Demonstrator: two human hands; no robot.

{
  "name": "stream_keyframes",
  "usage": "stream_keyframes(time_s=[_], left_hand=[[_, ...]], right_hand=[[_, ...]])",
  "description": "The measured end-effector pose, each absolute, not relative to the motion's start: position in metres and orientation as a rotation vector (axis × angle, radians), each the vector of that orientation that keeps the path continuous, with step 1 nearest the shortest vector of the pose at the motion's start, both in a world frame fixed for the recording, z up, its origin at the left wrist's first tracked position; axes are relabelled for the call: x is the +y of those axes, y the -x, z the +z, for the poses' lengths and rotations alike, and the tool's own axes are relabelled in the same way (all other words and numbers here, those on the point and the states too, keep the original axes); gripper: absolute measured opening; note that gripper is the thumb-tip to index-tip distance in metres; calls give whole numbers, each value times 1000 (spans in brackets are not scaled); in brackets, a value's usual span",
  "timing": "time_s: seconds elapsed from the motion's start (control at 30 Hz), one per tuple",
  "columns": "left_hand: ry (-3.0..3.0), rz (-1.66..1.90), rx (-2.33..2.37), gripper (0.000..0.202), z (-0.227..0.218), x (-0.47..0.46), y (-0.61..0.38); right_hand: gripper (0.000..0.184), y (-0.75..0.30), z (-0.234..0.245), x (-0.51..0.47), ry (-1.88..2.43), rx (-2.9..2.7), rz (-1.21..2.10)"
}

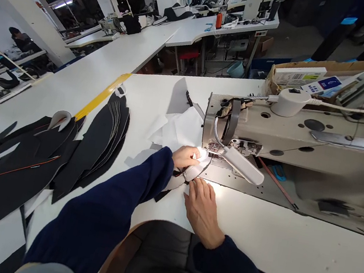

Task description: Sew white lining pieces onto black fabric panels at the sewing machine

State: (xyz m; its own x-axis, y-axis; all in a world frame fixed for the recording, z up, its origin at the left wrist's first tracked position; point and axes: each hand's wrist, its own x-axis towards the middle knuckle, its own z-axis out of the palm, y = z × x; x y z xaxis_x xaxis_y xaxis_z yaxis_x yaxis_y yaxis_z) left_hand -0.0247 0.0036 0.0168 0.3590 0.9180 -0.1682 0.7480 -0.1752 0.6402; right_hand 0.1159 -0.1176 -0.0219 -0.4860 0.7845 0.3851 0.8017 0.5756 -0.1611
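Note:
My left hand (185, 157) is closed, with finger and thumb pinched on a pale fabric piece (193, 172) beside the needle area of the sewing machine (240, 123). Part of that piece is hidden under the hand. Along its near edge lies my right hand (203, 207), fingers stretched out and their tips touching the fabric. A small lamp (243, 165) on a bendy neck lights the stitching spot. Just beyond my left hand, thin white sheets (179, 129) lie on the table against the machine head.
Stacked black cut pieces (100, 141) lie to the left, with more dark pieces (20, 160) farther left. Yellow tape (103, 95) crosses the white table (289, 247). A cardboard box (294, 71) of goods stands behind the machine. Another person (25, 40) sits far left.

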Motion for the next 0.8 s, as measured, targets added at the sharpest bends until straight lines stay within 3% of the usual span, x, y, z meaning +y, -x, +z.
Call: stream_keyframes(time_s=[0.17,0.3,0.57,0.8], left_hand=[[-1954,356,1366,21,21,8,31],[-2244,298,1422,38,23,-4,29],[-2590,-84,1342,31,19,-8,23],[-2605,-175,1384,33,17,-10,16]], right_hand=[[42,-110,-35,-114,1160,-2473,-107],[49,-106,-45,-113,1116,-2500,-130],[72,-92,-40,-115,1203,-2504,-106],[62,-90,-48,-118,1149,-2482,-89]])
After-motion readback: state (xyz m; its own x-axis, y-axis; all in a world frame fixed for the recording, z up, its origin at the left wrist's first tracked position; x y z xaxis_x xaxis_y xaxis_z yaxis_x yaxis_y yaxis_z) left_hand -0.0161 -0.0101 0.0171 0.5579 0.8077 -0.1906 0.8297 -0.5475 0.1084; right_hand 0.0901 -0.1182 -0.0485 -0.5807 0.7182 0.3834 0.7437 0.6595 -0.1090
